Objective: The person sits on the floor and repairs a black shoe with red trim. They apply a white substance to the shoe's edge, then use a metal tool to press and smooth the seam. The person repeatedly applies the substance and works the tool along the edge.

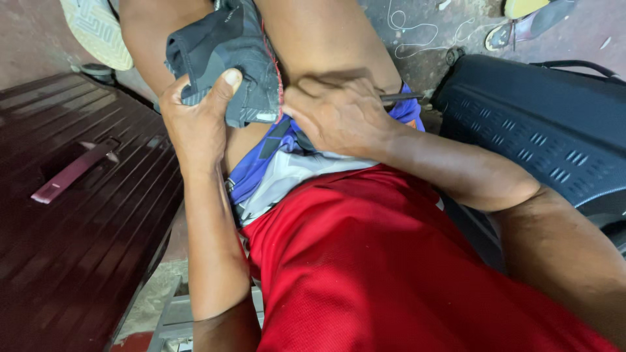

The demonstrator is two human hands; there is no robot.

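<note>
My left hand (199, 117) grips a dark grey shoe (228, 58) that lies between my bare thighs, thumb pressed on its upper side. A red thread (276, 73) runs along the shoe's edge. My right hand (339, 114) is closed around a thin dark tool (401, 98) whose handle end sticks out to the right; its working end is hidden at the shoe's edge. Blue and white shorts (274, 169) and a red shirt (365, 261) fill the lower middle of the view.
A dark maroon slatted bench (72, 215) with a flat reddish bar (72, 171) on it stands at the left. A black perforated case (541, 130) sits at the right. Sandals (98, 32) and loose white thread (417, 29) lie on the concrete floor beyond.
</note>
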